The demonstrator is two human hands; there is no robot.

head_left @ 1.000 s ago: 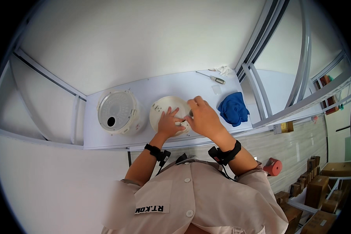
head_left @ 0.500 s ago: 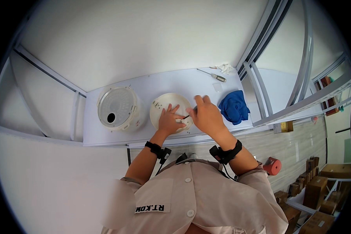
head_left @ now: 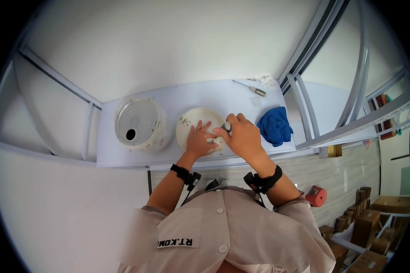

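A cream round plastic part, like a shallow dish or lid, lies on the white table in front of me. My left hand rests on it with fingers spread, pressing near its middle. Closed around the grey handle of a screwdriver is my right hand, over the part's right side. The screwdriver's tip is hidden by my hands. Small dark fittings show along the part's upper left rim.
Left of the part stands a white tub with a clear top and a dark round hole. A second screwdriver, a white crumpled tissue and a blue cloth lie to the right. Metal frame posts edge the table there.
My right hand has turned, so the screwdriver's handle end now shows beside the thumb. My left hand stays on the round part.
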